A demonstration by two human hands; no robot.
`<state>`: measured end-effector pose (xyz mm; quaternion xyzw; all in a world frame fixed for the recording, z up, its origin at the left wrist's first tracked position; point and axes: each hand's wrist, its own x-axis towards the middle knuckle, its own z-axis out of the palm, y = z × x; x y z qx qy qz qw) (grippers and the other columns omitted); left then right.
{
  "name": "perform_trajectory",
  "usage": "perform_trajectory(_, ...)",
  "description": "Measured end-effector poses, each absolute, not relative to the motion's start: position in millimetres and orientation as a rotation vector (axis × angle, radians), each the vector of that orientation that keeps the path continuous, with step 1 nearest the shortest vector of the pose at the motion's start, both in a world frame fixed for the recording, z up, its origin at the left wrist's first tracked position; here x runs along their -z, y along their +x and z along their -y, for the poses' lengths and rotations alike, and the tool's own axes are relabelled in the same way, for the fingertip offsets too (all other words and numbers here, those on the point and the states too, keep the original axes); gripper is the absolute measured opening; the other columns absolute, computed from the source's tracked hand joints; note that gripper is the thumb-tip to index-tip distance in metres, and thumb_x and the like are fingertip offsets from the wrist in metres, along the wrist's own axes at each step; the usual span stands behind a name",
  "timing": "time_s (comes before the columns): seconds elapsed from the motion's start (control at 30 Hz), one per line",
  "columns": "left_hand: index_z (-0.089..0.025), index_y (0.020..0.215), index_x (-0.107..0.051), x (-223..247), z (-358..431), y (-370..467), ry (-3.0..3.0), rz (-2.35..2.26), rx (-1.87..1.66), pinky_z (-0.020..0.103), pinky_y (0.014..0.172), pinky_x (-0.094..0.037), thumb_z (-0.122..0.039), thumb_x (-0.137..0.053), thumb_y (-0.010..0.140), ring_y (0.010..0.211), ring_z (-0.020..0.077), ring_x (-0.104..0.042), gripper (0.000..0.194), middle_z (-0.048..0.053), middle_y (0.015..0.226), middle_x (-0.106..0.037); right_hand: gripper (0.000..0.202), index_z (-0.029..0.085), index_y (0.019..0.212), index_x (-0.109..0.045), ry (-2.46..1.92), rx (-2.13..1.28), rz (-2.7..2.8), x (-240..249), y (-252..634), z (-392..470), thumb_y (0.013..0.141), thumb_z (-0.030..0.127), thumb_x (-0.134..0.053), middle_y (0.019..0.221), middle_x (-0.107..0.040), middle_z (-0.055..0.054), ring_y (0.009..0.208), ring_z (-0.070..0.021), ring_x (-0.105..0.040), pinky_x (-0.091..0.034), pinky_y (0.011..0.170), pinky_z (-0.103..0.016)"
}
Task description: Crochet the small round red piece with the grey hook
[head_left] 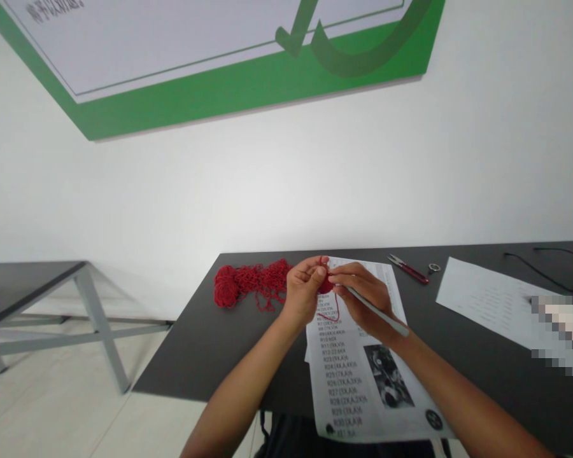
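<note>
Now I am pinching the red yarn piece (325,285) in the fingertips of my left hand (304,284), while my right hand (365,294) is gripping a grey tool (381,313) beside it.

Yarn (226,287) is solid red; crochet hook (377,310), pale grey. Printed sheet (356,369) is white with black text. Tabletop (210,356): dark grey.

A red crochet piece (325,285) trails yarn (338,306) beside a slanted grey hook (378,312).
</note>
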<state>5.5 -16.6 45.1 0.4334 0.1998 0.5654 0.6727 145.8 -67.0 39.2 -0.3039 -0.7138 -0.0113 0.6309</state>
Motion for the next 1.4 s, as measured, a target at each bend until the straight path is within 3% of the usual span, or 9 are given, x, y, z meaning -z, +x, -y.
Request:
perform_trajectory(0.17,-0.016,0.098,-0.077,-47.6,16.5,3.4,1.002,-0.387,-1.226,0.019,0.06,-0.052,-0.04,-0.097,0.065,0.059,0.0077,-0.064,0.046,0.0,0.073,-0.073,0.008,0.027,0.094,-0.074,-0.742,-0.209,1.555,-50.2,146.2,73.2,0.094,0.02,-0.07,0.098,-0.075,-0.005,0.09,-0.0206,-0.073,-0.062,0.08,-0.036)
perform_trajectory(0.47,-0.013,0.11,-0.073,-48.0,14.2,-1.8,1.223,-0.419,-1.231,0.019,0.049,-0.047,-0.044,-0.093,0.07,0.05,0.0076,-0.059,0.054,0.0,0.07,-0.071,0.008,0.027,0.093,-0.073,-0.738,-0.233,1.559,-48.8,150.5,71.1,0.097,0.027,-0.067,0.099,-0.077,-0.005,0.094,-0.021,-0.074,-0.061,0.084,-0.037)
perform_trajectory(0.67,-0.015,0.109,-0.074,-48.8,11.2,-4.6,1.148,-0.326,-1.262,0.017,0.043,-0.04,-0.042,-0.094,0.069,0.043,0.0044,-0.05,0.053,-0.002,0.068,-0.069,0.009,0.029,0.095,-0.073,-0.731,-0.32,1.579,-52.8,152.3,75.7,0.099,0.03,-0.065,0.111,-0.08,-0.003,0.103,-0.0198,-0.076,-0.062,0.088,-0.035)
perform_trajectory(0.97,-0.017,0.104,-0.076,-53.4,10.2,-8.3,1.092,-0.276,-1.223,0.018,0.041,-0.035,-0.045,-0.094,0.069,0.039,0.0037,-0.044,0.049,-0.003,0.061,-0.065,0.013,0.031,0.095,-0.073,-0.752,-0.528,1.539,-53.6,153.0,78.5,0.099,0.04,-0.065,0.121,-0.081,-0.002,0.113,-0.0248,-0.077,-0.062,0.097,-0.043)
perform_trajectory(1.17,-0.018,0.103,-0.077,-54.0,10.3,-11.2,1.042,-0.3,-1.178,0.017,0.04,-0.035,-0.046,-0.096,0.066,0.043,0.0046,-0.048,0.05,-0.001,0.068,-0.069,0.016,0.029,0.093,-0.073,-0.762,-0.675,1.429,-48.8,151.2,79.9,0.094,0.045,-0.071,0.119,-0.082,-0.005,0.112,-0.0286,-0.077,-0.062,0.097,-0.049)
perform_trajectory(1.3,-0.019,0.095,-0.076,-54.4,13.6,-9.4,0.935,-0.294,-1.118,0.016,0.044,-0.041,-0.048,-0.098,0.061,0.05,0.0064,-0.055,0.05,-0.001,0.068,-0.069,0.021,0.028,0.09,-0.072,-0.626,-0.954,1.232,-45.0,145.0,75.8,0.091,0.049,-0.074,0.111,-0.083,-0.006,0.097,-0.028,-0.08,-0.064,0.093,-0.051)
perform_trajectory(1.4,-0.018,0.092,-0.075,-52.1,14.7,-7.1,0.901,-0.292,-1.099,0.015,0.043,-0.04,-0.049,-0.098,0.06,0.044,0.0042,-0.05,0.05,-0.003,0.061,-0.066,0.026,0.027,0.082,-0.07,-0.49,-1.119,1.043,-45.2,138.0,69.8,0.086,0.052,-0.078,0.097,-0.085,-0.004,0.079,-0.0245,-0.08,-0.067,0.081,-0.047)
